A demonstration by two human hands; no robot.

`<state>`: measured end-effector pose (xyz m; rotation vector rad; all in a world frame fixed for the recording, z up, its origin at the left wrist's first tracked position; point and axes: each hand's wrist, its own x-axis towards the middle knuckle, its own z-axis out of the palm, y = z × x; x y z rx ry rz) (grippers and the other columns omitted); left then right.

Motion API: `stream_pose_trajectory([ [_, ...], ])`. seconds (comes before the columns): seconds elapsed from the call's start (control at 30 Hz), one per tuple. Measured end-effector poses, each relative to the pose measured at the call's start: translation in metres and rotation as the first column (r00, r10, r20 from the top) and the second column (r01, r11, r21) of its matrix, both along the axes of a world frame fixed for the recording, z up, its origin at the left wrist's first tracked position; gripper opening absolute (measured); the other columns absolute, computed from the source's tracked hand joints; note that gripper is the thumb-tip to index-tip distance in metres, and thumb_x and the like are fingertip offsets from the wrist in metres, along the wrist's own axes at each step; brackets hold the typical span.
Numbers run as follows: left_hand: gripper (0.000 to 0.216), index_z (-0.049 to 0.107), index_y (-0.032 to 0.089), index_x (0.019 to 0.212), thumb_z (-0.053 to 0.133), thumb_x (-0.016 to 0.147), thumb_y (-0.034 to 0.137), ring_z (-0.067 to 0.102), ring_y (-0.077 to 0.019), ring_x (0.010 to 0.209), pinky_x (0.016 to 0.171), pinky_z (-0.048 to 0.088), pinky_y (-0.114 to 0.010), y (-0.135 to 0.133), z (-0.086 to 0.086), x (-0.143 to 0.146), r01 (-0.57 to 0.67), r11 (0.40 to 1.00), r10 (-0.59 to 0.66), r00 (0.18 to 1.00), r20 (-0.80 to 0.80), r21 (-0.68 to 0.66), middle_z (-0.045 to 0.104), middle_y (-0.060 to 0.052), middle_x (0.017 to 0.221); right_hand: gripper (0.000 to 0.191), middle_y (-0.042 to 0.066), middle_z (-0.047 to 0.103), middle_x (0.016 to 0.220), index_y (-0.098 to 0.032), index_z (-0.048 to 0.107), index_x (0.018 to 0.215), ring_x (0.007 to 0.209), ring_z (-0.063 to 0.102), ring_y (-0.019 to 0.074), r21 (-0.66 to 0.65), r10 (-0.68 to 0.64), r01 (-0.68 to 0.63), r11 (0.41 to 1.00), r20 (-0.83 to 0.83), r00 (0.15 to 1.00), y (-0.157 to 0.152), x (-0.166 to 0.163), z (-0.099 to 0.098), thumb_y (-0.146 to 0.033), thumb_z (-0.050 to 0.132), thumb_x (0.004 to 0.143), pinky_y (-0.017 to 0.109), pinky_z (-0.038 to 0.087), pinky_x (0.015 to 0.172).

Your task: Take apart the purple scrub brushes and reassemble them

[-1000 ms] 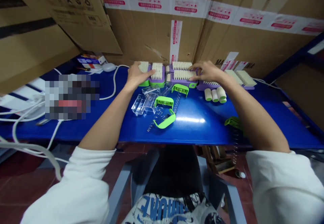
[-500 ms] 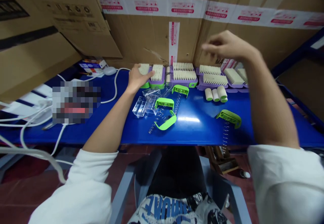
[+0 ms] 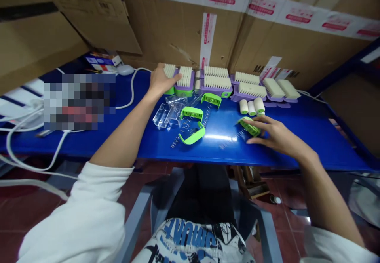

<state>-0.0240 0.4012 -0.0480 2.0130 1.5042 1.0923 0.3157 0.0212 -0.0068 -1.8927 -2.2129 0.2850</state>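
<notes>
My left hand (image 3: 162, 81) lies over the leftmost brush (image 3: 170, 71), with cream bristles facing up. Its thumb reaches across to the neighbouring purple and green brush (image 3: 185, 77); the other fingertips are partly hidden. Near the right front of the table, my right hand (image 3: 268, 133) has its thumb and fingers around a green curved plastic piece (image 3: 249, 126). From that piece a thin metal spring (image 3: 234, 139) trails to the left, blurred. More green curved pieces, one of them (image 3: 192, 114) in mid-table, lie among springs between my hands.
Clear plastic boxes (image 3: 162, 115) lie right of my left forearm. Bristle brushes (image 3: 217, 81) line the back against cardboard (image 3: 178, 29). Short cream rollers (image 3: 251, 107) stand behind my right hand. White cables (image 3: 20, 136) and a blurred-out object (image 3: 80, 102) occupy the left.
My right hand has come down from above the brushes to the green curved piece and taken hold of it. That piece has shifted left and its spring has swung. My left hand stays at the brush.
</notes>
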Motion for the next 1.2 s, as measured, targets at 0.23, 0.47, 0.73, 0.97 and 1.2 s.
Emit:
stream_pose_trajectory([
  [0.23, 0.083, 0.067, 0.016, 0.156, 0.094, 0.088, 0.054, 0.064, -0.0523, 0.162, 0.143, 0.046, -0.067, -0.006, 0.000, 0.001, 0.000, 1.000, 0.000, 1.000, -0.004, 0.022, 0.071, -0.028, 0.166, 0.064, 0.020, 0.081, 0.135, -0.019, 0.076, 0.160, 0.109, 0.077, 0.0342, 0.322, -0.138, 0.092, 0.942, 0.122, 0.983, 0.088, 0.015, 0.081, -0.047, 0.091, 0.104, 0.054, 0.060, 0.105],
  [0.47, 0.081, 0.064, 0.013, 0.157, 0.090, 0.091, 0.053, 0.062, -0.0519, 0.163, 0.142, 0.046, -0.069, -0.009, 0.000, 0.002, -0.023, 0.999, 0.026, 0.998, -0.060, 0.048, 0.067, -0.030, 0.168, 0.047, 0.022, 0.088, 0.129, -0.008, 0.087, 0.141, 0.106, 0.075, 0.0230, 0.350, -0.356, 0.402, 0.846, -0.188, 0.915, 0.136, 0.097, 0.063, -0.031, 0.092, 0.100, 0.039, 0.054, 0.099],
  [0.73, 0.076, 0.064, 0.023, 0.154, 0.091, 0.089, 0.052, 0.059, -0.0519, 0.165, 0.144, 0.042, -0.073, -0.007, -0.004, 0.003, -0.034, 0.997, 0.036, 0.999, -0.031, 0.063, 0.069, -0.024, 0.166, 0.055, 0.018, 0.087, 0.144, -0.020, 0.088, 0.138, 0.139, 0.073, 0.0374, 0.333, -0.268, 0.311, 0.890, -0.169, 0.948, 0.122, 0.118, 0.013, -0.043, 0.096, 0.089, 0.050, 0.050, 0.128],
  [0.97, 0.078, 0.060, 0.012, 0.161, 0.084, 0.097, 0.051, 0.056, -0.0509, 0.168, 0.145, 0.042, -0.068, -0.017, 0.002, 0.006, -0.054, 0.998, 0.058, 0.993, -0.098, 0.036, 0.061, -0.029, 0.173, 0.078, 0.019, 0.085, 0.145, -0.020, 0.079, 0.154, 0.149, 0.064, 0.0437, 0.308, -0.152, 0.192, 0.932, -0.149, 0.977, 0.150, 0.112, 0.007, -0.059, 0.089, 0.087, 0.060, 0.043, 0.138],
  [1.2, 0.079, 0.060, 0.014, 0.160, 0.087, 0.095, 0.050, 0.052, -0.0502, 0.172, 0.148, 0.038, -0.066, -0.021, 0.004, 0.005, -0.038, 0.999, 0.038, 0.999, -0.031, 0.007, 0.059, -0.029, 0.176, 0.056, 0.012, 0.085, 0.144, -0.029, 0.084, 0.134, 0.142, 0.069, 0.0399, 0.358, -0.081, 0.171, 0.918, -0.252, 0.964, 0.155, 0.105, 0.002, -0.059, 0.092, 0.087, 0.065, 0.048, 0.134],
])
